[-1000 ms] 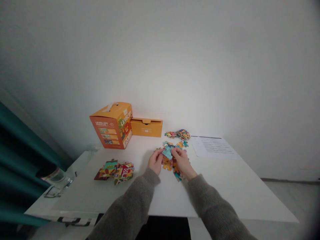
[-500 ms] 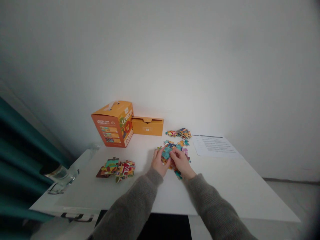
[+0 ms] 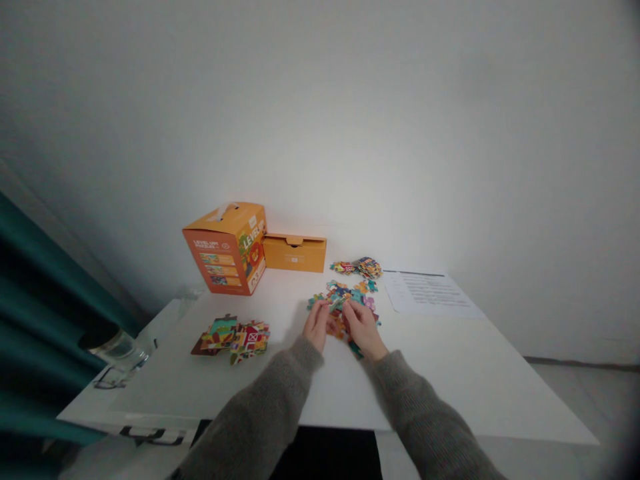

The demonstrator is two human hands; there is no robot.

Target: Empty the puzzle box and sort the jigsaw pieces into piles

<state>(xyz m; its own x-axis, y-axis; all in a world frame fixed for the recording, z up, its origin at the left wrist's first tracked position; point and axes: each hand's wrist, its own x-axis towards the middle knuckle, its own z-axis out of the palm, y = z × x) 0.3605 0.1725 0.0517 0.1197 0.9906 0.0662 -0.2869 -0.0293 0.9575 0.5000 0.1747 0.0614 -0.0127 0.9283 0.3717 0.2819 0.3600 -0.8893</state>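
Note:
Both hands meet over a pile of colourful jigsaw puzzle pieces [image 3: 357, 293] on the white table. Between my left hand [image 3: 317, 324] and my right hand [image 3: 363, 327] is a teal puzzle piece [image 3: 336, 303], tilted so that it looks thin. The fingers of my left hand pinch its left end. My right hand is closed at its right end, with the fingertips partly hidden. Several pieces below the hands are covered by the fingers.
To the left lies a heap of puzzle pieces [image 3: 251, 339]. Behind stand an orange puzzle box [image 3: 220, 257] and a yellow-orange carton [image 3: 295, 255]. Another stack of pieces [image 3: 369, 267] lies near the wall, beside a printed sheet [image 3: 433, 293]. A glass jar [image 3: 120, 350] and eyeglasses [image 3: 111, 379] are far left.
The teal puzzle piece has tipped from showing its broad face to nearly edge-on. My left hand has turned slightly, uncovering pieces at the pile's left side.

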